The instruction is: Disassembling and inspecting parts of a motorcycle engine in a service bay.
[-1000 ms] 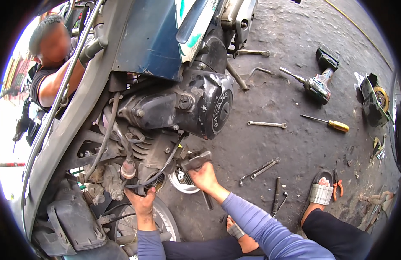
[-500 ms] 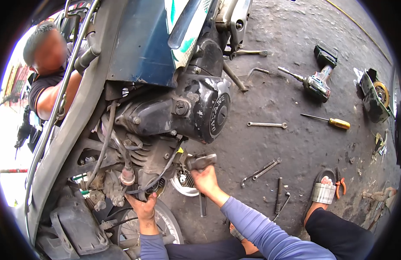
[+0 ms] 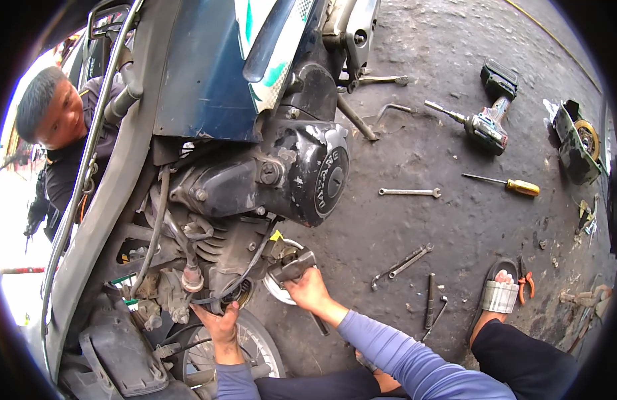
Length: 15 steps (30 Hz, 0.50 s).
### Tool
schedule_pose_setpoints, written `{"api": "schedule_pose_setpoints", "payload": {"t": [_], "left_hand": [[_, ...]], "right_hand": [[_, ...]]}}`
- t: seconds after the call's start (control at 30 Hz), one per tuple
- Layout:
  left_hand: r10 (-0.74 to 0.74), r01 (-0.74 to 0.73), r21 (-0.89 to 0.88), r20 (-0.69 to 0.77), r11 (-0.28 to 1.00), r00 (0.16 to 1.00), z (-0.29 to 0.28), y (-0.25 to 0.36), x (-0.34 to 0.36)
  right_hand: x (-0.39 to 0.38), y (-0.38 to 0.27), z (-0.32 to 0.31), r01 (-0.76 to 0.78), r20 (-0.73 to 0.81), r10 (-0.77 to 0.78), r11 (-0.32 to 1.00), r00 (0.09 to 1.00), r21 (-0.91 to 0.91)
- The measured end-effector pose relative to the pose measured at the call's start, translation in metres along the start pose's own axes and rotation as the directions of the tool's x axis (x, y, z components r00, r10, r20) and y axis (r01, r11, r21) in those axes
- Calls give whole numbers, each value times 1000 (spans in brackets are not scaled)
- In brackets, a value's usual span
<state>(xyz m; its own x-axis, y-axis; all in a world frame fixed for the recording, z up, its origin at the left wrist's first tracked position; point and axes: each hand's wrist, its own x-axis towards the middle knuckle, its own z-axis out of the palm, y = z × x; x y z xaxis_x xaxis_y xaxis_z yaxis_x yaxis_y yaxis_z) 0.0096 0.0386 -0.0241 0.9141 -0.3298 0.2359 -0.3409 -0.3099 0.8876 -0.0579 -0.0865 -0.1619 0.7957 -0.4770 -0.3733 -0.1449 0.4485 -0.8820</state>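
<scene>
A motorcycle engine (image 3: 222, 243) with dark, worn casings fills the middle left. At its lower end, beside the round opening of the cylinder head (image 3: 240, 293), my left hand (image 3: 220, 327) is closed with its thumb up. What its fingers grip is hidden. My right hand (image 3: 310, 293) is wrapped around a hammer (image 3: 298, 267) close under its metal head. The end of the handle sticks out below the hand. The hammer head is near the engine's lower right side, in front of a white-rimmed round thing (image 3: 274, 292). A rubber-covered cable (image 3: 255, 257) runs down past the engine.
On the dark floor lie a wrench (image 3: 410, 193), a yellow-handled screwdriver (image 3: 522, 189), a cordless impact driver (image 3: 492, 127), several more tools and orange-handled pliers (image 3: 526, 283). A green metal box (image 3: 575, 153) stands far right. Another person (image 3: 75, 143) is beyond the motorcycle at left.
My right hand has moved down and left with the hammer, whose head now tilts. My left hand stays at the cylinder head. The other person has leaned lower and turned.
</scene>
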Motion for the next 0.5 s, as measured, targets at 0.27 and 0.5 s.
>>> {"api": "schedule_pose_setpoints", "payload": {"t": [0.27, 0.5], "left_hand": [[19, -20, 46, 28, 999, 999, -5, 2, 2], [-44, 44, 133, -6, 990, 999, -9, -3, -2]], "right_hand": [[8, -22, -5, 108, -25, -107, 993, 994, 54], [10, -7, -4, 33, -59, -28, 996, 998, 78]]}}
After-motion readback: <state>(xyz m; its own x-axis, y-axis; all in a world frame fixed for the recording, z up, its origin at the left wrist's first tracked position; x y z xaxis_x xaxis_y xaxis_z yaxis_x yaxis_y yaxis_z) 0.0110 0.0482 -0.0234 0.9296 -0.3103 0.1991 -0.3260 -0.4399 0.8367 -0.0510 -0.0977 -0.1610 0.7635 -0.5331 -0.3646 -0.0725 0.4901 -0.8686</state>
